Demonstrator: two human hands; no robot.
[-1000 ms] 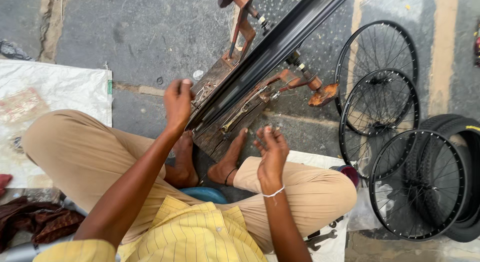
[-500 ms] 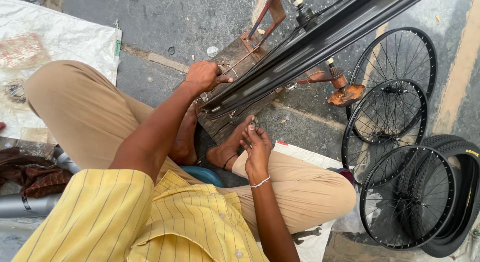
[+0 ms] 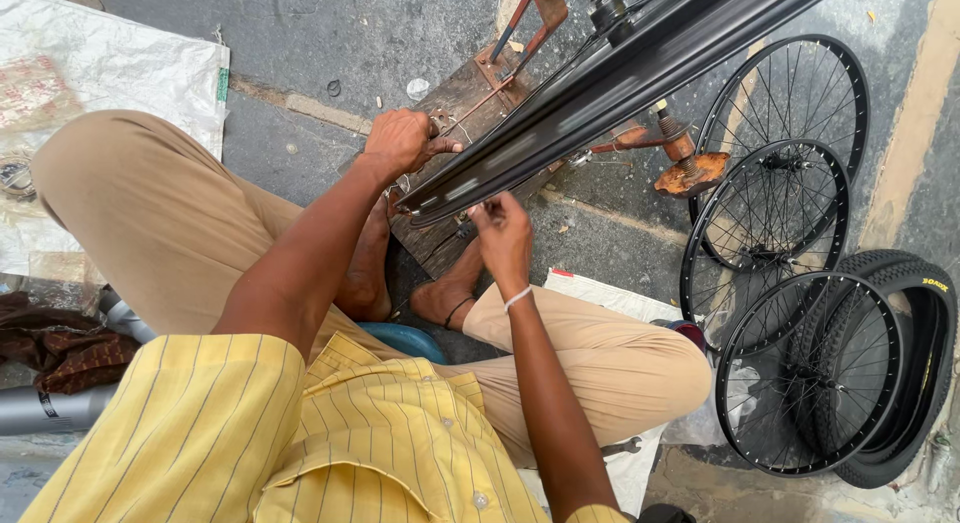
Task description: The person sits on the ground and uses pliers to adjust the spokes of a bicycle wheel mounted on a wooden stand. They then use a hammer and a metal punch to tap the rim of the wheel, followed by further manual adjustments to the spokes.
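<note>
Black wheel rim (image 3: pixel 600 93) w/ left hand (image 3: pixel 402 141) clenched on its edge, right hand (image 3: pixel 503 233) pinching underside.

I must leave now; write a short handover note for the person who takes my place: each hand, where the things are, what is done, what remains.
Left hand: closed on the near edge of the black wheel rim, by the wooden stand.
Right hand: fingers pinched at the rim's lower side, near the spokes; what they hold is too small to tell.
Things: the rim stands in the rusty truing frame; three spoked wheels and a tyre lie at the right; a spanner lies by the right knee.
Done: rim mounted.
Left: adjustment at the rim appears unfinished.
</note>
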